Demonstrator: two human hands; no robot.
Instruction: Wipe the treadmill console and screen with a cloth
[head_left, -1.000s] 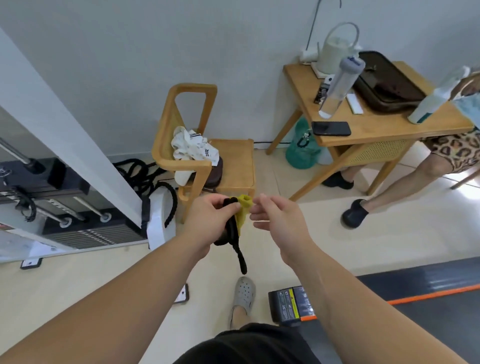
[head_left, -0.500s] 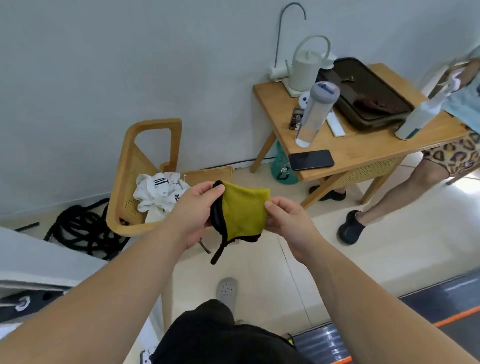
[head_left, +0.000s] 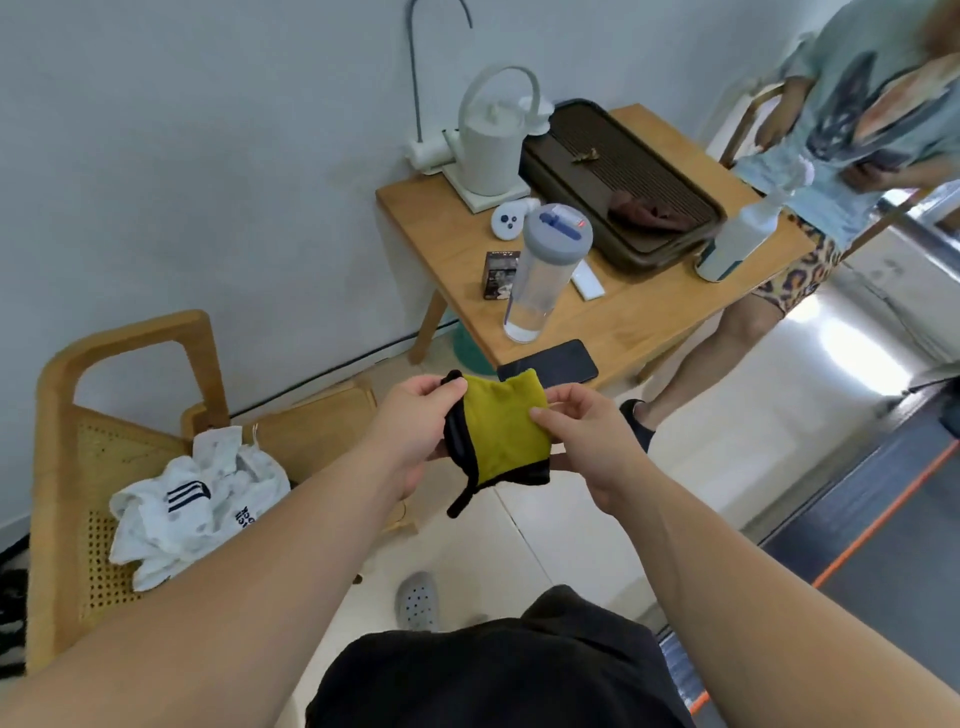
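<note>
Head view. Yellow cloth with black trim (head_left: 501, 428): held in the air in front of the torso, before the wooden table (head_left: 631, 322). Left hand (head_left: 413, 434): pinches its left edge. Right hand (head_left: 584, 436): pinches its right edge. Phone (head_left: 548, 362): on table, behind the cloth.

- Wooden chair (head_left: 130, 395) crowds the lower left.
- Table (head_left: 649, 322) with tall bottle (head_left: 545, 270) blocks upper centre.
- Bare floor (head_left: 587, 525) lies open below centre.

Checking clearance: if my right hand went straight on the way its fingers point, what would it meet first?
The cloth that the right hand pinches; beyond it, probably the left hand.
</note>
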